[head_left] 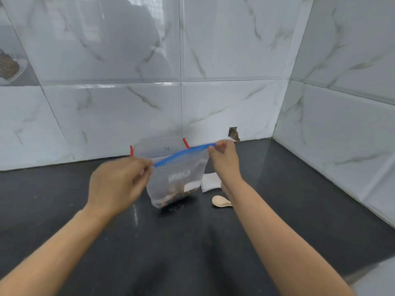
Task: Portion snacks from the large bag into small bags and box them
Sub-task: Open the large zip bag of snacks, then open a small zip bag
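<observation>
A small clear zip bag (178,180) with a blue seal strip hangs above the black counter, brown snacks lying in its bottom. My left hand (119,184) pinches the left end of the blue strip. My right hand (224,159) pinches the right end, a little higher, so the strip slopes up to the right. Behind the bag stands a clear plastic box (158,149) with red clips, against the wall. A beige spoon (221,202) lies on the counter just right of the bag.
A white pad or folded sachet (210,182) lies on the black counter (299,199) behind my right wrist. Marble tile walls close off the back and right side. A small hole (233,134) shows at the wall's base. A snack pile reflects at far left (8,66).
</observation>
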Action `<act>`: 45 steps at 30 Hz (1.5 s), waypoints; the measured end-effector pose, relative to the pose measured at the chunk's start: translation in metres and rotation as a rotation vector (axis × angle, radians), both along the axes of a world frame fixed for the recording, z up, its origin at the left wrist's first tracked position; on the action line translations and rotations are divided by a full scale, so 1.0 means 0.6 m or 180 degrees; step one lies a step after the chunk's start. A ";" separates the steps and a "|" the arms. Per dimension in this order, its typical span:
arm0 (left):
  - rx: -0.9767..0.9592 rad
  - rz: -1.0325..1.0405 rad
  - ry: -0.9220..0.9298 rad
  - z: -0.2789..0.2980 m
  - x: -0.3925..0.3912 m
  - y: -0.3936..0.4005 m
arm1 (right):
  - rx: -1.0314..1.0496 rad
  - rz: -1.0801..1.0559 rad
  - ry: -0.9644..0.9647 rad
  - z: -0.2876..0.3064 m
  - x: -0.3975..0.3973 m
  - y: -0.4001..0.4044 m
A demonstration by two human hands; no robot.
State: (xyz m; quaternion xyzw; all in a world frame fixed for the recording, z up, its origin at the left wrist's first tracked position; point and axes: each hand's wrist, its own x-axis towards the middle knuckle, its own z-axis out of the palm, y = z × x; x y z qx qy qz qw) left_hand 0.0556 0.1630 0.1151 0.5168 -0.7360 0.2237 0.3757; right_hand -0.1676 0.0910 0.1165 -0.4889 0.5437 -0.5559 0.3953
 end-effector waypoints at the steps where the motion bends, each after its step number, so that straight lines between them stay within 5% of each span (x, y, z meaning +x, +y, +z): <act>1: 0.0411 -0.0043 0.0056 -0.011 -0.005 0.011 | 0.0149 -0.0049 0.0177 -0.015 -0.006 0.008; 4: 0.1510 -0.0022 0.0432 -0.043 -0.026 0.026 | 0.0605 -0.0214 0.0156 -0.051 -0.012 0.045; 8: 0.2209 -0.0147 0.0783 -0.045 -0.061 0.007 | 0.1340 0.0316 -0.0343 -0.064 0.008 0.082; 12: 0.2407 0.0107 0.0301 -0.032 -0.081 -0.027 | 0.1117 0.0400 0.0186 -0.065 0.020 0.081; 18: 0.3150 -0.0659 0.0977 -0.044 -0.090 -0.047 | 0.0626 0.0200 0.0782 -0.058 0.017 0.088; 23: 0.2329 0.0033 0.0834 -0.053 -0.076 -0.062 | 0.0491 -0.0057 0.2268 -0.052 0.011 0.096; 27: 0.1809 0.0549 0.0543 -0.055 -0.069 -0.073 | 0.0804 0.0058 0.2873 -0.044 0.002 0.108; 29: 0.1916 0.0228 0.0716 -0.059 -0.079 -0.074 | 0.0346 -0.0292 0.3114 -0.047 0.001 0.105; 31: 0.2038 -0.0190 0.0976 -0.065 -0.090 -0.074 | -0.1220 -0.0668 0.3317 -0.053 0.003 0.100; 34: 0.1887 -0.0467 0.1111 -0.064 -0.101 -0.077 | -0.2826 0.0001 0.3477 -0.073 0.022 0.094; 37: 0.1606 -0.0528 0.0874 -0.067 -0.103 -0.086 | -0.1865 0.1071 0.4067 -0.064 0.046 0.075; 40: 0.1856 -0.0447 0.0993 -0.083 -0.101 -0.095 | -0.0575 0.1449 0.4717 -0.054 0.048 0.044; 45: 0.2499 0.0153 0.0374 -0.109 -0.109 -0.132 | 0.0117 0.1631 0.4866 -0.092 0.073 0.019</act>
